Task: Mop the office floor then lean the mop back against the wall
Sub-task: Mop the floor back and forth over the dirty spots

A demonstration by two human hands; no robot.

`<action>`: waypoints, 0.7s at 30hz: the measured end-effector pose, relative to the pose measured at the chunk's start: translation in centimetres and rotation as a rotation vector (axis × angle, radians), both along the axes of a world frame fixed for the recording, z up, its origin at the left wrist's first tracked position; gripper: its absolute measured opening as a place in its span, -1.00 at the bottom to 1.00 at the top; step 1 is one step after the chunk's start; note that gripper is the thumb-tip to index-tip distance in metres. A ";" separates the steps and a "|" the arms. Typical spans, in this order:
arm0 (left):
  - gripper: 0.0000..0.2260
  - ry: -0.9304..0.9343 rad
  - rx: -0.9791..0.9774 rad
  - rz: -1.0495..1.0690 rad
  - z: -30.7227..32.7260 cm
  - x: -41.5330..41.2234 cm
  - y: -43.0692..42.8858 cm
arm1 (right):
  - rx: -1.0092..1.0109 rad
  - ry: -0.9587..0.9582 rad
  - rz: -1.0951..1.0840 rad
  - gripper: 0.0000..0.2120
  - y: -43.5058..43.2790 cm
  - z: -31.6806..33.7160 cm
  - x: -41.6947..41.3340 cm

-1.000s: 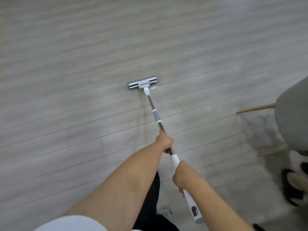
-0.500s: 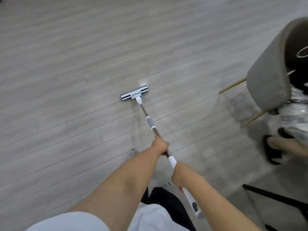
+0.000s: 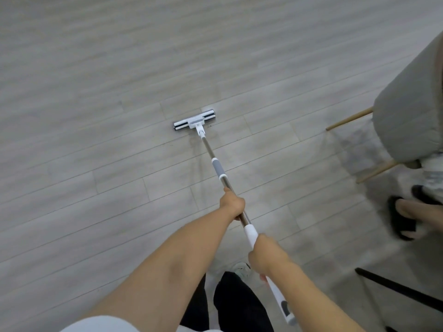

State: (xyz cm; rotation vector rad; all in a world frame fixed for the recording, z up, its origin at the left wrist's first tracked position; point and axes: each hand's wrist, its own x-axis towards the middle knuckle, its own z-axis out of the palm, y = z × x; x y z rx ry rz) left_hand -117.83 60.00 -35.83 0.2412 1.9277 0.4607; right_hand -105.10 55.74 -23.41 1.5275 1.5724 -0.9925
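A flat white mop head [image 3: 194, 121] rests on the grey plank floor [image 3: 96, 92], ahead of me and slightly left. Its metal pole [image 3: 217, 165], with a grey sleeve, slants back toward me. My left hand [image 3: 233, 203] is wrapped around the bare metal part of the pole. Lower down, my right hand [image 3: 262, 256] grips the white handle section near the pole's end [image 3: 286, 310]. No wall is in view.
A grey upholstered chair [image 3: 410, 111] with wooden legs stands at the right edge. A seated person's foot in a black sandal [image 3: 402, 218] rests on the floor below it. A black bar [image 3: 395, 287] lies at lower right. My own legs and shoe [image 3: 242, 270] are beneath the handle.
The view has shifted, so the chair and the seated person's foot came into view on the right. The mop head sits a little farther out on the floor; both hands keep their grip.
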 end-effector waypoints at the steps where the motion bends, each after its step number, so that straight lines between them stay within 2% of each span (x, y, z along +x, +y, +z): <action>1: -0.34 0.006 0.003 -0.007 -0.1 -1.0 0.3 | -0.013 0.000 0.005 -0.67 0.4 -0.2 -1.0; 12: -0.25 -0.044 0.045 0.057 -2.0 -15.9 3.5 | -0.125 0.031 -0.074 -0.57 4.2 -1.3 -15.8; 17: -0.27 -0.046 0.083 0.062 -3.1 -23.8 5.3 | -0.132 0.079 -0.106 -0.63 5.9 -1.4 -23.8; 21: -0.40 -0.010 0.096 0.038 -3.7 -30.4 6.5 | -0.132 0.157 -0.154 -0.70 6.7 -2.4 -30.3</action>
